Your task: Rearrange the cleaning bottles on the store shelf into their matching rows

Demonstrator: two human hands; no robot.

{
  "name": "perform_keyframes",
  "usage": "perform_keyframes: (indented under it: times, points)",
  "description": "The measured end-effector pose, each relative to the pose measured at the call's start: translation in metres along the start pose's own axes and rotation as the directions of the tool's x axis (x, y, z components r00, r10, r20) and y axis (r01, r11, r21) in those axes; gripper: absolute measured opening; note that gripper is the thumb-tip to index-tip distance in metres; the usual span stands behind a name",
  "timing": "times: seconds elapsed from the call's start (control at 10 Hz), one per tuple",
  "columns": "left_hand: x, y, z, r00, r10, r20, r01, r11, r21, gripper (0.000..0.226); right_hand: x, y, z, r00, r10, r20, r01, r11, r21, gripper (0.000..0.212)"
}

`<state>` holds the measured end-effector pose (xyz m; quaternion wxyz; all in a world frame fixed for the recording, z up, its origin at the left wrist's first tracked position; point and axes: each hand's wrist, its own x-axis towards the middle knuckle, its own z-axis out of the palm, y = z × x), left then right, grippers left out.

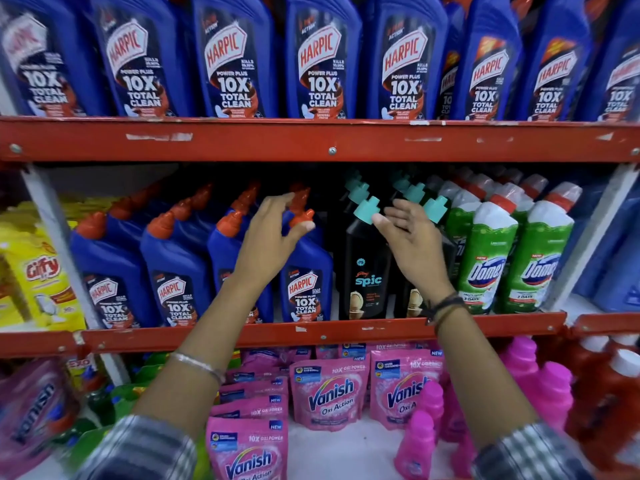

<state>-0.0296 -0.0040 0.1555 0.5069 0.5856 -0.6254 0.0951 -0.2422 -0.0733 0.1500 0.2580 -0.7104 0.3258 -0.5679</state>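
Blue Harpic bottle [306, 271] — upright | hands — left [273, 233], right [408, 237] spread

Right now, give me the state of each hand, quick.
Left hand: open, fingertips at the orange cap of a blue Harpic bottle, not gripping.
Right hand: open, holding nothing, beside the black Spic bottle.

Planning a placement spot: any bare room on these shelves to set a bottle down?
Bottom shelf: white floor between the pink pouches and pink bottles. Middle shelf: a narrow gap between the blue bottle and black bottle; otherwise crowded. Top row is packed.
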Motion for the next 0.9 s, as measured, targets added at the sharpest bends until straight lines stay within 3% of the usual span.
perform_keyframes:
  times: [0.1, 0.2, 0.3, 0.8, 0.9]
  points:
    - [0.011, 0.003, 0.0, 0.976, -0.139, 0.166, 0.145, 0.989, -0.025, 0.051, 0.016, -0.003, 0.014, 0.996, 0.055, 0.065, -0.057, 0.998, 0.029, 0.045]
    - [0.013, 0.004, -0.001, 0.972, -0.149, 0.181, 0.152, 0.988, 0.001, 0.042, 0.026, 0.001, 0.019, 0.991, 0.102, 0.083, -0.109, 0.99, 0.085, 0.043]
    - [0.012, 0.005, 0.0, 0.969, -0.156, 0.191, 0.157, 0.988, 0.012, 0.042, 0.03, 0.003, 0.019, 0.991, 0.098, 0.092, -0.107, 0.99, 0.094, 0.038]
    - [0.009, 0.009, -0.002, 0.959, -0.18, 0.217, 0.173, 0.984, 0.05, 0.049, 0.022, -0.005, 0.018, 0.987, 0.159, 0.034, -0.16, 0.987, 0.032, 0.052]
    - [-0.007, 0.012, 0.001, 0.986, -0.127, 0.109, 0.12, 0.99, 0.072, 0.057, 0.006, -0.014, 0.018, 0.987, 0.081, -0.136, -0.093, 0.993, -0.079, 0.065]
